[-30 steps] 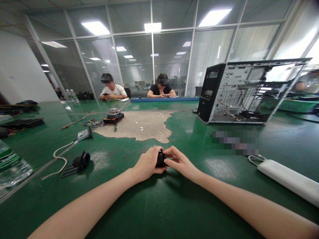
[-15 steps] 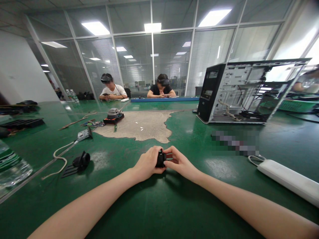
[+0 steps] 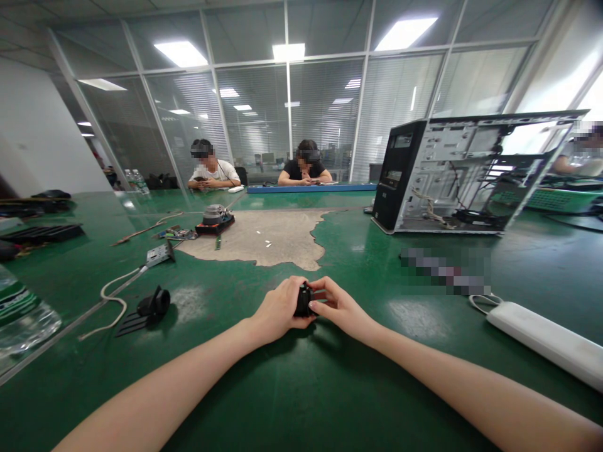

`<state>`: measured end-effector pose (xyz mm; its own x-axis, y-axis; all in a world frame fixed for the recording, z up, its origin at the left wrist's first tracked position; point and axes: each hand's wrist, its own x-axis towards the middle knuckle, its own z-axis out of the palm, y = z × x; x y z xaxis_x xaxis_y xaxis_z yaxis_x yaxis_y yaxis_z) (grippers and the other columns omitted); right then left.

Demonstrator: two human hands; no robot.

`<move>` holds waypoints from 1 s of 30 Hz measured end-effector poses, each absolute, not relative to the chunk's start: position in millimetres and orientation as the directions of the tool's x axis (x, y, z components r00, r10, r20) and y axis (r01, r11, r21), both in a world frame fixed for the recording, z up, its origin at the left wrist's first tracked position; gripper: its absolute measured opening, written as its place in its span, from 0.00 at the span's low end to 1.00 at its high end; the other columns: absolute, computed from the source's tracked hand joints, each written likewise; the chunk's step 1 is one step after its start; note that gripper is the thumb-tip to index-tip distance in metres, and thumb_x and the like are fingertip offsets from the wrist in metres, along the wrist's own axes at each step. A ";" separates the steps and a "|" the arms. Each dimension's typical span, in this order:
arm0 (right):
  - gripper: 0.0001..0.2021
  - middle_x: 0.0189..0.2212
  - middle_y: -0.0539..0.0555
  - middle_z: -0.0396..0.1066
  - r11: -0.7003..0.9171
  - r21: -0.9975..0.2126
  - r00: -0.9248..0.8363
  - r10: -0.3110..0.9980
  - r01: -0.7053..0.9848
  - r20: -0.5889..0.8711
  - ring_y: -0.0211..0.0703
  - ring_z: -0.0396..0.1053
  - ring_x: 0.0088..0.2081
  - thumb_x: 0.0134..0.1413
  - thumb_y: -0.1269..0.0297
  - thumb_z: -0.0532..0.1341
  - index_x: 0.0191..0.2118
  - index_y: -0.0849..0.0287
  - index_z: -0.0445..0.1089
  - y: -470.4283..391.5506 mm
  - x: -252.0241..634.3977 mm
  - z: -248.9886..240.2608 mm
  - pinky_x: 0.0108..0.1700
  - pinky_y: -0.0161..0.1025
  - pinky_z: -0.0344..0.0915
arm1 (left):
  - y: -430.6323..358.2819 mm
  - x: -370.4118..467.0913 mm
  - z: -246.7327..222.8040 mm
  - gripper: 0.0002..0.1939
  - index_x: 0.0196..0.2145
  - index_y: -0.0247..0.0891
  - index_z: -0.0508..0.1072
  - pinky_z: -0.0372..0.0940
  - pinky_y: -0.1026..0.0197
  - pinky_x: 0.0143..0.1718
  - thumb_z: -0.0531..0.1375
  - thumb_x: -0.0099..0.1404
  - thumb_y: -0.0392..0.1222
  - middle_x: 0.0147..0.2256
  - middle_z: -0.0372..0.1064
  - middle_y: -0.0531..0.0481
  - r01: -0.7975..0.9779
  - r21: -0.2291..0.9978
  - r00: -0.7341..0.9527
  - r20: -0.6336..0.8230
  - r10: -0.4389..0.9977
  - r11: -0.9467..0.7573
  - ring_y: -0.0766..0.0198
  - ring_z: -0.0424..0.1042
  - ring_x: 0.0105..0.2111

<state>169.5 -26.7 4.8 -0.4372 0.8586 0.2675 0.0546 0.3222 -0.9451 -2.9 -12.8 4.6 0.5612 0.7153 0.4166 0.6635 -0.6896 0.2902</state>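
Observation:
A small black part (image 3: 303, 302), boxy and ridged, is held between my hands over the green table (image 3: 301, 389); its exact kind I cannot make out. My left hand (image 3: 281, 306) wraps round it from the left, thumb below and fingers over the top. From the right, my right hand (image 3: 338, 306) grips its side with thumb and bent fingertips. Part of the black piece is hidden behind the fingers. To the left lies a black plastic piece (image 3: 154, 302) with a round opening and several long prongs.
An opened computer case (image 3: 400, 179) stands at the right, with a white power strip (image 3: 546, 336) nearer me. Left are a metal bracket (image 3: 159, 253), a pale cord (image 3: 123, 301), a cooler fan (image 3: 215, 216) and a water bottle (image 3: 23, 314). Two people sit across the table.
My right fingertips have shifted very slightly at the black part's side. Both arms and the things on the table stay where they were.

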 end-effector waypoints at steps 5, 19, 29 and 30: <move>0.11 0.36 0.51 0.63 0.323 -0.946 -0.422 0.862 0.032 0.280 0.41 0.65 0.41 0.47 0.64 0.59 0.38 0.58 0.60 -28.8 169.2 6.1 0.40 0.38 0.64 | -13.3 -2.9 4.2 0.29 0.46 0.40 0.52 0.62 0.55 0.38 0.60 0.49 0.43 0.42 0.59 0.46 0.670 0.278 0.564 0.412 0.716 -0.688 0.56 0.63 0.41; 0.13 0.37 0.51 0.63 0.329 -0.944 -0.457 0.843 0.023 0.282 0.41 0.65 0.41 0.47 0.65 0.59 0.40 0.57 0.59 -26.6 170.6 3.6 0.39 0.38 0.65 | -12.5 -3.1 3.7 0.29 0.46 0.39 0.52 0.62 0.55 0.38 0.60 0.49 0.43 0.42 0.60 0.46 0.667 0.289 0.559 0.415 0.718 -0.686 0.56 0.63 0.41; 0.13 0.39 0.53 0.63 0.325 -0.944 -0.408 0.871 0.063 0.273 0.40 0.65 0.40 0.47 0.64 0.59 0.41 0.57 0.59 -25.2 168.5 3.5 0.40 0.40 0.65 | -12.0 -2.7 3.5 0.29 0.46 0.39 0.52 0.62 0.54 0.38 0.60 0.49 0.43 0.42 0.59 0.46 0.665 0.287 0.561 0.419 0.714 -0.690 0.56 0.63 0.41; 0.14 0.39 0.53 0.63 0.323 -0.944 -0.408 0.873 0.069 0.269 0.41 0.65 0.41 0.48 0.65 0.59 0.42 0.57 0.59 -24.8 168.6 2.9 0.40 0.40 0.65 | -11.8 -2.9 3.3 0.29 0.46 0.39 0.52 0.62 0.54 0.38 0.60 0.49 0.44 0.42 0.59 0.46 0.665 0.285 0.561 0.419 0.714 -0.690 0.56 0.63 0.41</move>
